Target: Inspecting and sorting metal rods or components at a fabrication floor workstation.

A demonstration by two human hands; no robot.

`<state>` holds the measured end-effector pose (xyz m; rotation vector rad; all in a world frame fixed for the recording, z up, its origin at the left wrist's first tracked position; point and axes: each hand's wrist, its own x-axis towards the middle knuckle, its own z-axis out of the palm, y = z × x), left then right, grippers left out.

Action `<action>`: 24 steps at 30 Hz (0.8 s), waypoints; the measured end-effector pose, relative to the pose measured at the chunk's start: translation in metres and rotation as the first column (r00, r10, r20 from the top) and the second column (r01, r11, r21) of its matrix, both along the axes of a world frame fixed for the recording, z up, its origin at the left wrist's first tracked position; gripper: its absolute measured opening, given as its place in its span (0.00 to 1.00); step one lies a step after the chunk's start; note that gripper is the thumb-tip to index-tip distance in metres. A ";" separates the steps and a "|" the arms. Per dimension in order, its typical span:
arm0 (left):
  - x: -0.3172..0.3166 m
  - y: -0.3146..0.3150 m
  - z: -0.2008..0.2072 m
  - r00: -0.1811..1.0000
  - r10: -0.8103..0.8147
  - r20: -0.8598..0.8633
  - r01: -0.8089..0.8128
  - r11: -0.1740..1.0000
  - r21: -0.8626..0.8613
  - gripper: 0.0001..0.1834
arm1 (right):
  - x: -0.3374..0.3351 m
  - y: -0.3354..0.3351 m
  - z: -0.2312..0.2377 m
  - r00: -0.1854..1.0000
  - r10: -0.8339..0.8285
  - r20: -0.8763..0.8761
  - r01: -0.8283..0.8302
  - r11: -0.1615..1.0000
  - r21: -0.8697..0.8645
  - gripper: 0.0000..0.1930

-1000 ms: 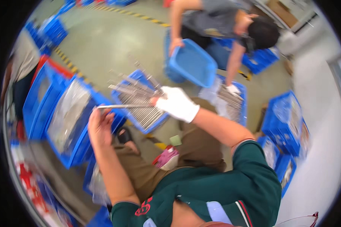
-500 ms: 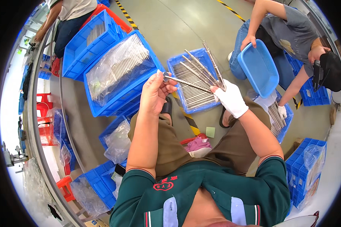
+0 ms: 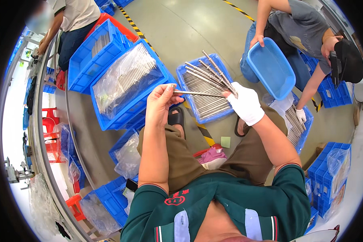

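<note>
Handling one rod apart from the bunch

Left hand (image 3: 159,100): grip clamped, thumb and fingers pinched on the end of one metal rod (image 3: 199,94). Rod lies crosswise between the hands, its far end at the fingertips of the gloved right hand (image 3: 247,105). Right grip: clamped round a bunch (image 3: 215,76), which fans out over the blue tray (image 3: 214,118) on the floor. More rods lie side by side in the tray. Beyond, a co-worker (image 3: 304,24) steadies a basin (image 3: 272,68).

From where I stand, I judge the step to be single-rod handling. The next move calls, I think, for a steady left pinch and a firm right grip, lest the bunch slip.
</note>
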<state>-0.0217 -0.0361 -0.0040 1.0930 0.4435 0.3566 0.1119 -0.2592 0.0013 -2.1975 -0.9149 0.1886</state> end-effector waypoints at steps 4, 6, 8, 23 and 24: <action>0.000 0.002 0.004 0.997 -0.043 -0.058 0.046 0.998 0.046 0.13 | 0.001 0.000 -0.001 1.000 -0.004 0.028 0.004 1.000 -0.007 0.11; -0.003 0.007 0.001 0.995 -0.075 -0.061 0.077 0.997 0.024 0.13 | 0.001 0.000 0.003 0.998 -0.011 -0.056 0.010 1.000 -0.020 0.11; 0.000 0.007 0.001 0.995 -0.095 -0.034 0.096 0.995 0.022 0.13 | 0.003 0.000 0.002 0.991 -0.004 -0.133 0.009 0.999 0.037 0.11; 0.000 -0.003 -0.010 0.994 -0.093 -0.054 0.105 0.958 0.266 0.11 | 0.005 -0.005 -0.001 0.994 -0.028 -0.105 0.027 1.000 -0.004 0.16; -0.003 0.006 -0.010 0.998 -0.016 -0.054 0.032 0.950 0.310 0.12 | 0.010 -0.008 -0.004 0.994 -0.028 -0.107 0.027 1.000 -0.008 0.16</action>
